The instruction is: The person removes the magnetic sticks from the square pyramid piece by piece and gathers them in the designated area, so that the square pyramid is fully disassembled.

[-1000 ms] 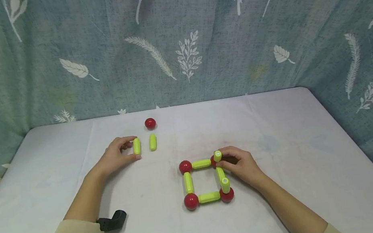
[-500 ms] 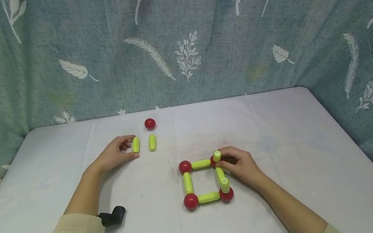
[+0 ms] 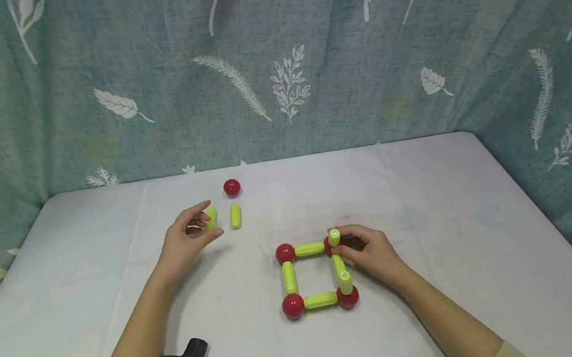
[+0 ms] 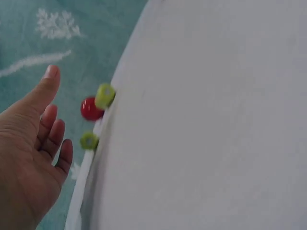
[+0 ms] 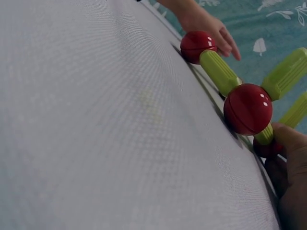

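My left hand (image 3: 188,237) hovers just left of two loose yellow-green rods. Its thumb and fingers are spread and relaxed, holding nothing. One rod (image 3: 212,217) lies partly behind its fingers; the other rod (image 3: 236,216) is to the right. In the left wrist view, the palm (image 4: 29,163) is apart from both rods. My right hand (image 3: 371,252) grips the red ball (image 3: 327,246) at the far right corner of a square built of rods and balls. An upright rod (image 3: 334,237) stands on that ball, and another upright rod (image 3: 345,282) rises from the near right ball (image 3: 348,298).
A loose red ball (image 3: 232,187) lies near the table's back edge, beyond the loose rods. The square's left side has two red balls (image 3: 293,306) joined by a rod (image 3: 289,278). A white cloth (image 3: 434,192) covers the table, and a leaf-patterned curtain (image 3: 336,70) hangs behind.
My left hand has let go of the left loose rod and risen slightly off it. That rod stays on the table. The right hand and the square have not moved.
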The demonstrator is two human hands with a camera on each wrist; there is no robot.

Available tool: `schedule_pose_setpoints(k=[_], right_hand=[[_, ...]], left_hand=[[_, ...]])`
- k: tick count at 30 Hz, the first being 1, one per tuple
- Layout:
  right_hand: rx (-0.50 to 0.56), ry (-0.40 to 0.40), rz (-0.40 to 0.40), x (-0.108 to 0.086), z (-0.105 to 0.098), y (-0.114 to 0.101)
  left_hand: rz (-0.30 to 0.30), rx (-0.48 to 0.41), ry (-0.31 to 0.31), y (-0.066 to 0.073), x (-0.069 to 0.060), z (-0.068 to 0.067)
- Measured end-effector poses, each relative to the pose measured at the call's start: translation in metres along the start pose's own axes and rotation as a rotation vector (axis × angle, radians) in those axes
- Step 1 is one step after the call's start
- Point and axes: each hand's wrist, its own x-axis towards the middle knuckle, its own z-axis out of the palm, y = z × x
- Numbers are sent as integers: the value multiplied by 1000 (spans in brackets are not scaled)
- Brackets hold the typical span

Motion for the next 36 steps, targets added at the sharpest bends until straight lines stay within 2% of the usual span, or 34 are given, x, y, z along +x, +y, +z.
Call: schedule_pose_setpoints(k=[3, 5, 7, 10, 13, 19, 23, 27, 29, 33, 36], right_hand=[[-5, -8, 19, 0, 0, -2], [2, -16, 10, 0, 0, -2], [11, -20, -4, -1, 0, -1], [19, -24, -31, 0, 1, 1], [15, -22, -62, -1, 1, 2], [18, -2, -112, -1, 2, 3], [43, -7, -122, 0, 2, 3], [8, 13, -145, 0, 3, 3], [-17, 26, -162, 0, 4, 2], [-44, 48, -191, -1, 4, 3], [-26, 48, -215, -1, 3, 5]], left_hand=[[54, -11, 4, 14, -12, 15], [87, -34, -20, 25, -18, 25], [118, -61, -64, 35, -24, 37], [156, -123, -165, 49, -32, 53], [169, -170, -259, 60, -38, 69], [193, -246, -366, 78, -47, 95], [212, -249, -426, 88, -54, 106], [284, -210, -461, 94, -59, 114], [299, -176, -467, 96, -61, 117], [295, -47, -486, 99, -62, 121], [344, 74, -501, 101, -60, 125]])
